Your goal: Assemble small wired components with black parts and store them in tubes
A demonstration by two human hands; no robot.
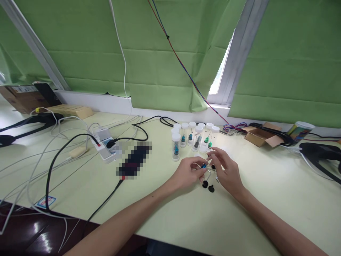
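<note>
My left hand point(189, 171) pinches a small blue part point(204, 166) between thumb and fingers. Close beside it, my right hand point(226, 170) has its thumb and fingertips drawn together at a thin piece, too small to make out. Below the fingers lie two black round knobs, one a black knob point(205, 184) by the left fingertips and another black knob point(211, 188) nearer me. A bent metal hex key point(209, 174) rests between the hands. Just beyond stand several clear tubes with white caps point(176, 146), holding blue, dark or green needle-like parts.
A blurred-out dark phone point(134, 160) lies left of my hands, its cable running to the front edge. Further left are a white power strip point(105, 145) and tangled cables. An opened cardboard box point(259, 135) and a can point(301, 132) stand at the back right.
</note>
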